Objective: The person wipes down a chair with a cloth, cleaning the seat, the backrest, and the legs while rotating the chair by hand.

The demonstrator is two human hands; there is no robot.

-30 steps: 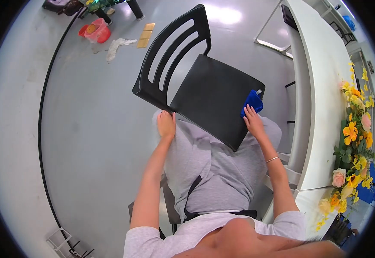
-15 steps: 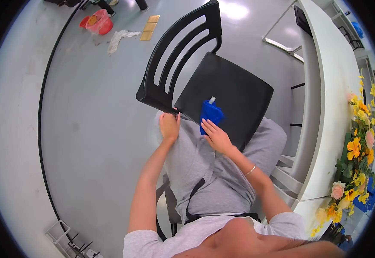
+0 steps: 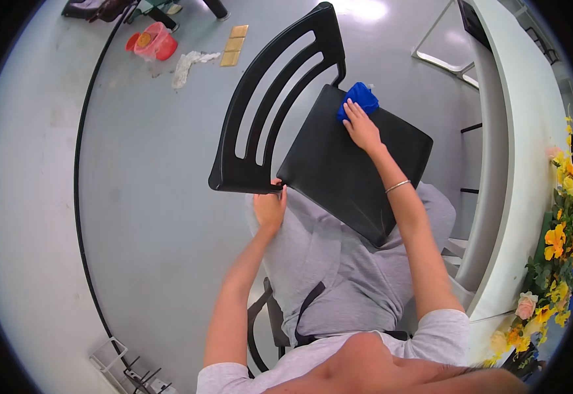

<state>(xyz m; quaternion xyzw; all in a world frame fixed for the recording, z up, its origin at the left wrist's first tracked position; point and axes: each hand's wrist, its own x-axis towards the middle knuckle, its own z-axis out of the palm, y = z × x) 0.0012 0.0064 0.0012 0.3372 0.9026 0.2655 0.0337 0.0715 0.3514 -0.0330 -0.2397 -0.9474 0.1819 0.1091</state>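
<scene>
A black chair (image 3: pixel 355 154) with a slatted backrest stands in front of my knees, its seat turned towards me. My left hand (image 3: pixel 271 207) is closed round the chair's frame at the near lower corner of the backrest; part of its fingers is hidden there. At the far edge of the seat, my right hand (image 3: pixel 364 129) presses a bunched blue cloth (image 3: pixel 364 98) against the surface. Its fingers lie over the near side of the cloth, which reaches over the edge. A small pale tag peeks out beside the cloth.
To the right runs a white table (image 3: pixel 520 164) with yellow and pink flowers (image 3: pixel 554 243) along it. On the floor at the upper left are a red bucket (image 3: pixel 158 44), a crumpled white cloth (image 3: pixel 188 65) and gold-coloured tiles (image 3: pixel 234 46). A white wall (image 3: pixel 33 197) stands left.
My right hand has slid the blue cloth from the near side of the seat to its far edge. My left hand keeps its hold on the chair. The whole view has shifted slightly.
</scene>
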